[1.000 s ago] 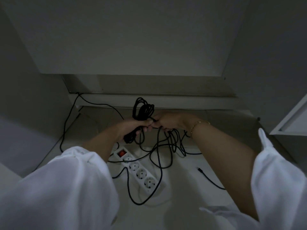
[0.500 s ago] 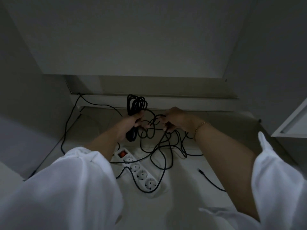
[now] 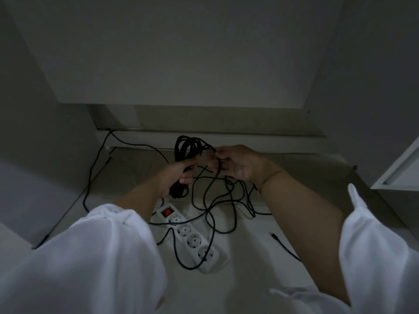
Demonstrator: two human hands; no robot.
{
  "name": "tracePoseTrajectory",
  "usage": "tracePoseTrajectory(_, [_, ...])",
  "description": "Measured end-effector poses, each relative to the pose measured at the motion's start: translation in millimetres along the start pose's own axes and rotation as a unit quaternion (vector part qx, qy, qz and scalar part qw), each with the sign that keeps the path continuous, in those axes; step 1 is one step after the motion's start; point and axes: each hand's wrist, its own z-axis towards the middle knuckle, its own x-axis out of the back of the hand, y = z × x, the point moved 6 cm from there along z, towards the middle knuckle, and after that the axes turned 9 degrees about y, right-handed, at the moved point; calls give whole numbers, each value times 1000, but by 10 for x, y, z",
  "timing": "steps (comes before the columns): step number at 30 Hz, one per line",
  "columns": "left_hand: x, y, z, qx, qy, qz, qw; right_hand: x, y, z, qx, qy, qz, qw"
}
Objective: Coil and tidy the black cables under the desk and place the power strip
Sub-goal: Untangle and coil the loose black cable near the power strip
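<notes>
The left hand's (image 3: 178,177) fingers (image 3: 187,179) are curled tight round the waist of the coil (image 3: 188,147). Its long axis stands nearly upright, with loops rising above the fist and a shorter bunch hanging below. Just to the coil's right, the right hand's (image 3: 241,165) fingers (image 3: 223,155) pinch a single strand level with the upper loops, touching them or nearly so (the dim light hides the contact). That makes the right hand the nearer one to the free length, and the next wrap probably has to travel leftward and over the coil's top. From the pinch, the loose cable (image 3: 213,207) drops toward the person into a tangle on the floor (image 3: 249,264), crossing the white power strip (image 3: 192,239), which lies untouched. Against half a second ago, the right fingers have closed in on the coil, and the slack hanging between the hands is smaller.
</notes>
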Motion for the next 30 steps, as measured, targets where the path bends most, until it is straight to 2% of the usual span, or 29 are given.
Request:
tracePoseTrajectory(3, [-8, 4, -18, -3, -7, 0, 1000, 6, 10, 33, -9, 18, 27, 999])
tracePoseTrajectory(7, [2, 17, -17, 17, -6, -70, 997, 61, -9, 78, 26, 64, -57, 996])
tracePoseTrajectory(14, [79, 124, -14, -27, 47, -169, 984, 138, 81, 37, 14, 40, -140, 989])
tracePoseTrajectory(17, [158, 81, 25, -25, 77, -89, 993, 198, 98, 31, 29, 50, -206, 977])
tracePoseTrajectory(20, [147, 21, 4, -5, 45, -8, 999, 220, 49, 58, 81, 66, -262, 959])
tracePoseTrajectory(24, [35, -6, -61, 11, 13, 9, 1000, 165, -17, 70, 97, 59, -150, 982])
tracePoseTrajectory(27, [33, 47, -5, -14, 57, 7, 998, 72, 16, 76, 77, 32, -80, 993])
tracePoseTrajectory(30, [85, 65, 64, -29, 127, 30, 991, 71, 37, 119, 47, 51, -10, 998])
